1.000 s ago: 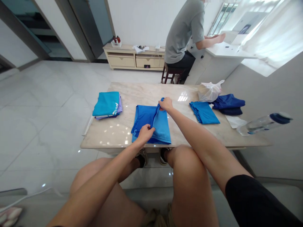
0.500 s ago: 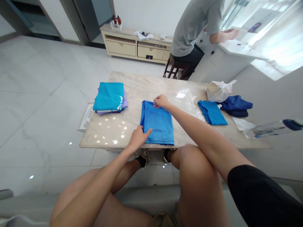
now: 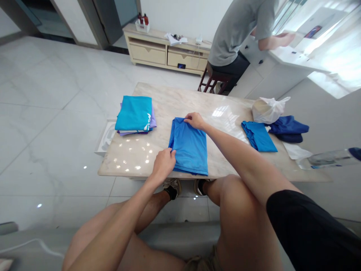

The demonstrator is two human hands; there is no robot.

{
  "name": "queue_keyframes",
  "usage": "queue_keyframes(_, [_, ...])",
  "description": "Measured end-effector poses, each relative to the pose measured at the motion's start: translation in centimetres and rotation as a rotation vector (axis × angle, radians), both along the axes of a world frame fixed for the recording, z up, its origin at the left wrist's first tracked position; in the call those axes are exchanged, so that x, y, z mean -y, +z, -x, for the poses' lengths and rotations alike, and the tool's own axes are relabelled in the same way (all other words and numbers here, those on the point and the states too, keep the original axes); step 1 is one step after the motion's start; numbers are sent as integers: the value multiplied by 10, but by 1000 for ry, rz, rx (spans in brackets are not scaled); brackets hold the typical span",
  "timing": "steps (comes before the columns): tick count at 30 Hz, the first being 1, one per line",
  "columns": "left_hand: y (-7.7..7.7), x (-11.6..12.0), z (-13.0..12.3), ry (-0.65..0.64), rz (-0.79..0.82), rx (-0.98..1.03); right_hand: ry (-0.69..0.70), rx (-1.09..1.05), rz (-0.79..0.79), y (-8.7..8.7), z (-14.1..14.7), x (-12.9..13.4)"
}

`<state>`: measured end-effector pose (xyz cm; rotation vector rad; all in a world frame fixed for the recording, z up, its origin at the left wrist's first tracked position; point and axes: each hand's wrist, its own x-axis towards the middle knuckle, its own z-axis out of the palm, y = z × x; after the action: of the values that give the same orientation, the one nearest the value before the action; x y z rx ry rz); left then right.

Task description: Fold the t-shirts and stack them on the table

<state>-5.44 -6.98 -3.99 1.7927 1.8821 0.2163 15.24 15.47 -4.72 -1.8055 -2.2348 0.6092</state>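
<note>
Head view is looking down on a pale marble worktop [image 3: 180,98], where a bright blue shirt [image 3: 188,147] is lying folded into a long shape, very close to the near edge. The hands are working apart, but both are on this same shirt: the left hand [image 3: 164,164] seems to be pinching its left edge near the front, and the right hand [image 3: 195,120] seems to be pinching its far corner.

A stack of teal and lilac clothes [image 3: 134,114] is sitting to the left, not touching the shirt. On the right side, a smaller blue shirt [image 3: 258,137] is lying near dark navy clothes [image 3: 289,128] and a white plastic bag [image 3: 267,110]. Behind the worktop, a person in a grey T-shirt [image 3: 234,37] is sitting on a wooden stool, facing away.

The main risk, in my judgement, is the smooth stone: the cloth could slide easily if one hand is pulling harder than the other, and then the layers could lose their line. Because the shirt is so close to the near edge, a pull toward the body could also drag it over the edge and drop it.
</note>
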Motion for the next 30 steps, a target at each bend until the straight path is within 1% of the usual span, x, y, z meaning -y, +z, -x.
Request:
queue_keyframes(3, [5, 2, 8, 20, 35, -148, 50, -76, -33, 2, -1, -8])
queue_keyframes(6, [8, 4, 11, 9, 56, -245, 47, 5, -38, 7, -13, -17])
queue_keyframes(9, [9, 5, 10, 10, -11, -258, -7, 107, 23, 12, -36, -21])
queue_keyframes(12, [6, -1, 10, 7, -75, -261, -57, 160, 84, 11, -59, -16])
queue_keyframes(15, [1, -10, 19, -14, -42, -273, -102, 178, 96, 4, -73, -4])
queue_keyframes(16, [0, -12, 23, -19, -15, -280, -124, 180, 78, 3, -75, 1])
queue_keyframes(18, [-1, -17, 30, -24, 47, -309, -187, 169, -19, 2, -74, 9])
queue_keyframes(20, [-1, -21, 34, -25, 95, -346, -258, 123, -123, 8, -71, 15])
queue_keyframes(21, [-1, -23, 34, -33, 93, -348, -294, 79, -133, 12, -69, 17])
queue_keyframes(22, [-1, -24, 32, -47, 69, -333, -328, 25, -101, 17, -68, 20])
queue_keyframes(23, [-2, -27, 30, -63, 29, -301, -356, -26, -36, 21, -67, 24])
queue_keyframes(25, [-4, -33, 22, -75, -69, -210, -401, -108, 145, 29, -66, 36])
queue_keyframes(26, [-4, -38, 18, -62, -110, -161, -422, -143, 232, 32, -67, 44])
queue_keyframes(27, [-5, -43, 15, -30, -135, -106, -442, -174, 307, 32, -68, 54])
queue_keyframes(28, [-6, -49, 12, 28, -140, -28, -462, -205, 370, 32, -68, 65])
queue_keyframes(30, [-7, -63, 10, 177, -111, 161, -504, -280, 482, 29, -69, 87])
